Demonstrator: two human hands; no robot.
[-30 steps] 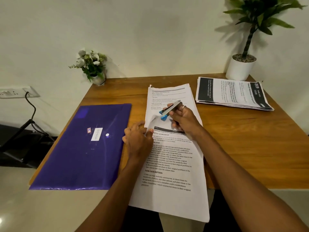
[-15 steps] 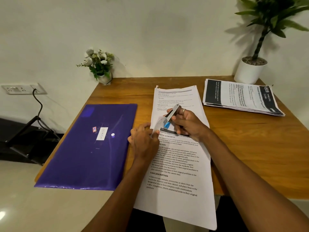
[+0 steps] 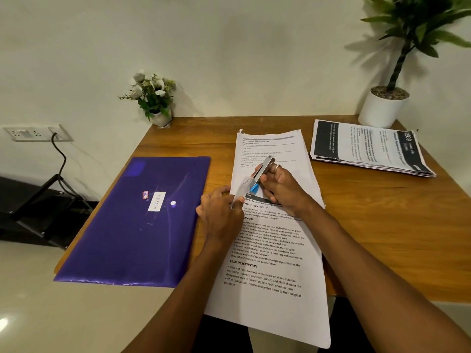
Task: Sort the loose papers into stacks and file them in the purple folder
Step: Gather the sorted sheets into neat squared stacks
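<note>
A white printed paper stack [image 3: 272, 253] lies in front of me and overhangs the table's near edge. Another printed stack [image 3: 270, 146] lies under it, farther back. My left hand [image 3: 221, 212] pinches the near stack's top-left corner. My right hand [image 3: 283, 184] holds a small silver and blue stapler [image 3: 260, 174] whose jaw sits on that corner. The purple folder [image 3: 132, 225] lies closed on the left of the table, with a white label and a snap button. A third stack with dark headers [image 3: 369, 149] rests at the back right.
The wooden table [image 3: 382, 225] stands against a white wall. A small flower pot [image 3: 155, 100] is at the back left and a potted plant in a white pot [image 3: 384, 108] at the back right. A wall socket with a cable [image 3: 38, 133] is at the left.
The view has shifted a little left, so everything sits farther right in frame. The stapler's blue tip has come down onto the paper corner that my left hand holds.
</note>
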